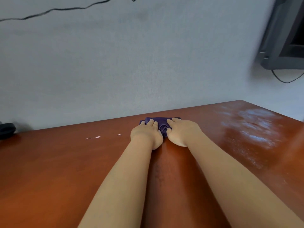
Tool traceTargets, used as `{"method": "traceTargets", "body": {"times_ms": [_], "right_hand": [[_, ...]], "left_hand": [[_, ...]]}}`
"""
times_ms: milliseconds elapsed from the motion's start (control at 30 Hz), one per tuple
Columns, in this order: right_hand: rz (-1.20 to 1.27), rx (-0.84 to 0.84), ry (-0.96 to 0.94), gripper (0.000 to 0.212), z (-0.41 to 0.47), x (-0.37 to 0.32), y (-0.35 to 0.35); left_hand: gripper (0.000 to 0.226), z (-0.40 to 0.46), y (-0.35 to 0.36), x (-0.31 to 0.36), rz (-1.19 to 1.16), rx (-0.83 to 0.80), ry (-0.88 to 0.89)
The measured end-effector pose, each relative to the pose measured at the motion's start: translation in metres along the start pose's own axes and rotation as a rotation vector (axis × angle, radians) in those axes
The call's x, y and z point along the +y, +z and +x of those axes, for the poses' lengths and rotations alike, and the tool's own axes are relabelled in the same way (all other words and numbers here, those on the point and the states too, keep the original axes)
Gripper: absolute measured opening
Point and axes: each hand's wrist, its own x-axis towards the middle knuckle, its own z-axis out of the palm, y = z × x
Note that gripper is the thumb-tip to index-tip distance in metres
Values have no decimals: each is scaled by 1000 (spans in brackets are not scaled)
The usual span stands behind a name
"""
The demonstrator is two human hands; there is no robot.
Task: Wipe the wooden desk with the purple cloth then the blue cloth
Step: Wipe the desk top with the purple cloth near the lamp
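Forearms reaching to twelve o'clock: left hand (146, 132) and right hand (181, 131) press flat-fingered on purple cloth (160, 123); best swept overlapping across desk (49, 170) toward three-o'clock smears (251, 124).

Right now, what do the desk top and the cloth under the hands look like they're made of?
The desk looks like reddish-brown wood or wood veneer with a glossy finish: light glares off its right side. Solid wood or laminate, I cannot tell. The purple cloth looks like soft fabric, bunched into folds under the left hand and right hand; the weave is too blurred to name.
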Motion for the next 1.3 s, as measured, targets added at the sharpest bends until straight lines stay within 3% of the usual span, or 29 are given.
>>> {"method": "traceTargets", "body": {"times_ms": [267, 667, 1300], "right_hand": [[-13, -17, -3, 53, -29, 1, 1], [-88, -145, 26, 56, -159, -27, -11], [16, -178, -74, 57, -243, -107, -17]], "left_hand": [[54, -29, 1, 5, 10, -12, 12], [54, -154, 10, 20, 74, -79, 26], [54, -274, 13, -44, 74, -74, -17]]}}
